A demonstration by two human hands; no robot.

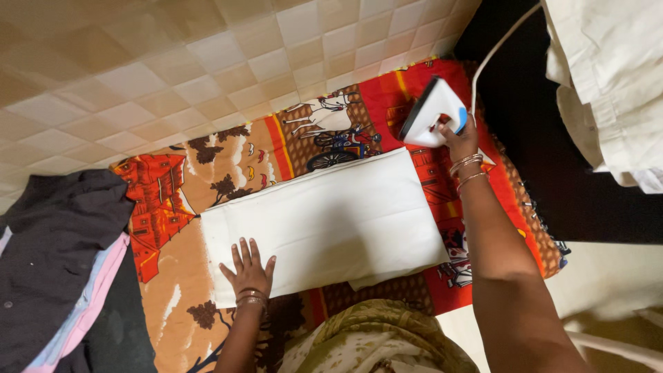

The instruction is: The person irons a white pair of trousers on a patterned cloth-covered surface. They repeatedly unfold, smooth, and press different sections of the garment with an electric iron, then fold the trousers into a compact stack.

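Folded white cloth [331,224]: laid flat at the centre of a red and orange printed blanket [179,200] spread on a tiled floor [138,62].

Left hand [248,271]: pressed flat, fingers spread, on the cloth's near left corner; nothing is gripped.

Right hand [461,141]: closed around the handle of a white and blue iron [431,114], held tilted just beyond the cloth's far right corner.

Dark clothes pile [55,262]: heaped left of the cloth, off the blanket's edge.

Home floor, beige tiles [173,76], patterned ironing blanket [173,200], clothes pile [55,262]
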